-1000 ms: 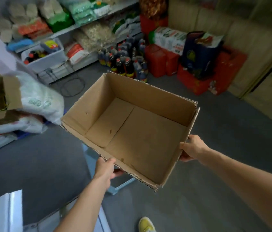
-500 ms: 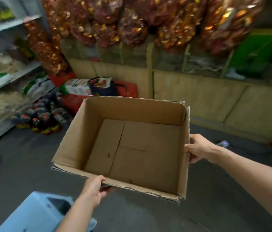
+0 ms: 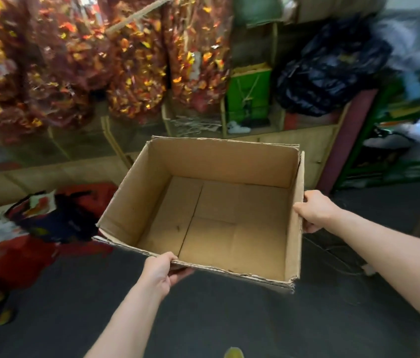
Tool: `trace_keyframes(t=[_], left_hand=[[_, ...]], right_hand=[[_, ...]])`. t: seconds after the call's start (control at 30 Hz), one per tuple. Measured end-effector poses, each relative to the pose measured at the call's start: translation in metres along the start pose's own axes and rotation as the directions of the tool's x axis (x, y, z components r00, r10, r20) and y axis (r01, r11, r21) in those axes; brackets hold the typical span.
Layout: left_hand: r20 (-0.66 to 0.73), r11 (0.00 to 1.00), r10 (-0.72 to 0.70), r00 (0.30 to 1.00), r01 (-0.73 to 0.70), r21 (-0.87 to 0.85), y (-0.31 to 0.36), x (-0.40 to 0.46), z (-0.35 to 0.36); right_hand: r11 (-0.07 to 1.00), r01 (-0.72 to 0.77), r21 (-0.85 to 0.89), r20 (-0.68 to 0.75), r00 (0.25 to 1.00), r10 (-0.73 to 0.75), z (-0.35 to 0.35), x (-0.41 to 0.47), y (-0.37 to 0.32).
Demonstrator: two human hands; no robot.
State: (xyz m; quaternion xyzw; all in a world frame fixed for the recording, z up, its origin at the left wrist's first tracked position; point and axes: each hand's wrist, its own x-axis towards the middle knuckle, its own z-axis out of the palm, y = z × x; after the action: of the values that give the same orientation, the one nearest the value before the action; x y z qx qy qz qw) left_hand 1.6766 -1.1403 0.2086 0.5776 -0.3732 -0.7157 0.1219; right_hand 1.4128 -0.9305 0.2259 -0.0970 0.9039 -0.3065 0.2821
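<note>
An empty, open-topped cardboard box [image 3: 219,161] hangs in the air in front of me, above a dark grey floor. My left hand [image 3: 158,271] grips its near rim, thumb on top and fingers underneath. My right hand [image 3: 316,210] grips the right wall near its top edge, fingers curled round the outside. The box's bare bottom flaps show inside, with nothing on them.
Large clear bags of red and gold wrapped goods [image 3: 136,63] hang along the back. A green paper bag [image 3: 250,94] and black plastic sacks [image 3: 332,65] sit on a wooden counter [image 3: 281,140]. Red boxes and a dark bag [image 3: 48,218] lie on the floor at left. A green shelf [image 3: 397,156] stands at right.
My view has swung to the right with the box held in both hands: the shelves and bottles left the frame, and the hanging bags, green bag and black sacks came in.
</note>
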Motion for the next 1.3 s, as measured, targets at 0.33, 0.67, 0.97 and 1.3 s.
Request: trace_keyframes(t=[0.33,0.67,0.97,1.3], left_hand=[[0.198,0.943,-0.125,0.972,0.054,0.329,0.063,0.059,0.135],[0.258,0.906,-0.285,0.923,0.172,0.386,0.047,0.090,0.271],[0.067,0.910,-0.355,0.932,0.328,0.254,0.011,0.187,0.373],[-0.171,0.892,-0.441,0.881,0.451,0.019,-0.001,0.298,0.342]], right_hand=[[0.979,-0.196,-0.047,-0.251,0.952,0.179,-0.075,0.037,0.024],[0.932,-0.345,-0.109,-0.352,0.891,0.288,-0.152,0.112,0.073],[0.942,-0.267,-0.205,-0.158,0.958,0.238,-0.162,0.310,0.111],[0.954,-0.154,-0.257,0.186,0.961,0.205,-0.055,0.465,0.083]])
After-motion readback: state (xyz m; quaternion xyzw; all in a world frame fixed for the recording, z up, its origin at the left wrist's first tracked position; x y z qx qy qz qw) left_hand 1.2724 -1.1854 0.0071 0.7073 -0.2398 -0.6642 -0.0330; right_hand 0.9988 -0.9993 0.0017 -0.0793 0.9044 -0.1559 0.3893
